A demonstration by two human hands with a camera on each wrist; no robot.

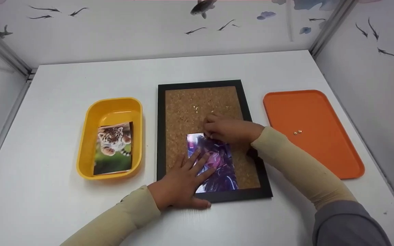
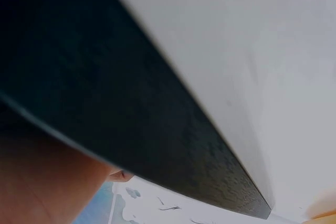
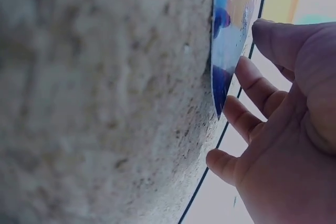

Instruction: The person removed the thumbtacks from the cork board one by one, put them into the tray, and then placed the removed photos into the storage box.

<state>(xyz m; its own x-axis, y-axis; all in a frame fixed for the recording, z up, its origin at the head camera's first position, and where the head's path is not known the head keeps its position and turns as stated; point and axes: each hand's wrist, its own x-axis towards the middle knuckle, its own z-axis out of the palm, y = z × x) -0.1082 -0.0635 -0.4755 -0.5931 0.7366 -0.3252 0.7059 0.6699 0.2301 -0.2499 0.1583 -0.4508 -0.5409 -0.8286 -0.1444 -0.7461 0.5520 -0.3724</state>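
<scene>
A glossy purple picture card (image 1: pixel 229 174) lies upright on the lower part of a black-framed cork board (image 1: pixel 200 99). My left hand (image 1: pixel 183 186) rests over its lower left with the fingers spread, the thumb reaching over the frame's bottom edge. At the card's top edge is my right hand (image 1: pixel 229 129), its fingers bent. The right wrist view shows the right hand (image 3: pixel 278 108) beside the card (image 3: pixel 226 40), thumb and fingertips near the top edge. Anything under those fingertips is hidden. Dark frame (image 2: pixel 115 87) fills much of the left wrist view.
To the left stands a yellow bin (image 1: pixel 89 136) holding picture cards, a tiger cub (image 1: pixel 113 150) on top. On the right an orange tray (image 1: pixel 316 109) carries two tiny shiny pieces (image 1: pixel 297 132). Small bright specks (image 1: pixel 196 108) dot the cork. Printed walls enclose the white table (image 1: pixel 63 82).
</scene>
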